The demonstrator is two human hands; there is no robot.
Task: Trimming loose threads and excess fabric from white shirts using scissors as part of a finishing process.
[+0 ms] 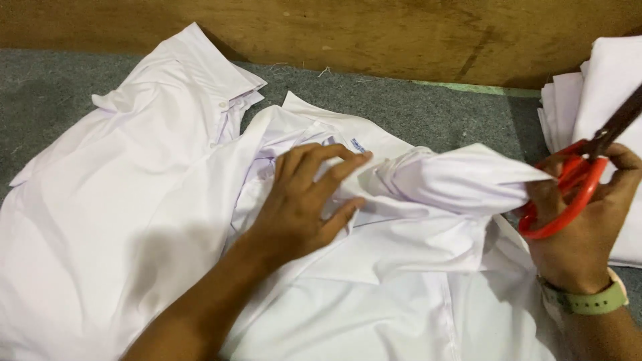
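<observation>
Shirt (pixel 401 267) lies flat on the grey bench (pixel 435 110), white and crumpled. One bunched fold (pixel 455 180) runs sideways from left to right. The left hand (pixel 304 200) presses open and flat on the cloth near the collar. The right hand (pixel 588 220) is at the fold's far end, closed around red scissors (pixel 568 194). More white cloth (pixel 100 200) lies to the left. A white stack (pixel 608 93) sits just behind the scissors. A wooden wall (pixel 368 33) stands at the back.

Both forearms are bare, with no sleeves showing. The left hand (pixel 301 204) wears no ring, band or glove. The right hand (pixel 582 220) is also ungloved, and its wrist carries a pale green watch strap (pixel 588 301) with a small buckle.
</observation>
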